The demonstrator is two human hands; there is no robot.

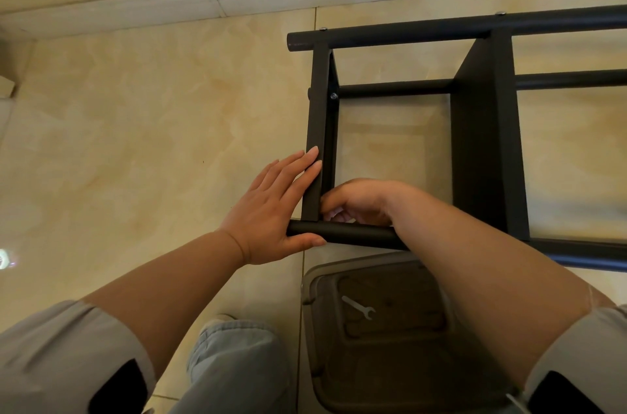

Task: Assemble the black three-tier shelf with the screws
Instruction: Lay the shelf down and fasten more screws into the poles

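Black metal three-tier shelf frame (475,128) lies on its side on the floor. Left hand (271,210) grip spread flat, bracing the end panel and black round tube (353,234). Right hand (356,201) grip curled inside that corner; a screw can't be seen. Risk: tube shifts under the left grip, holes misalign, screw drops.

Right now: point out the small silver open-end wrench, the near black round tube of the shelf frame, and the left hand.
Small silver open-end wrench (358,307): head view, mid-shaft.
Near black round tube (356,234): head view, bare stretch between the hands.
Left hand (271,210): head view, back of the hand.
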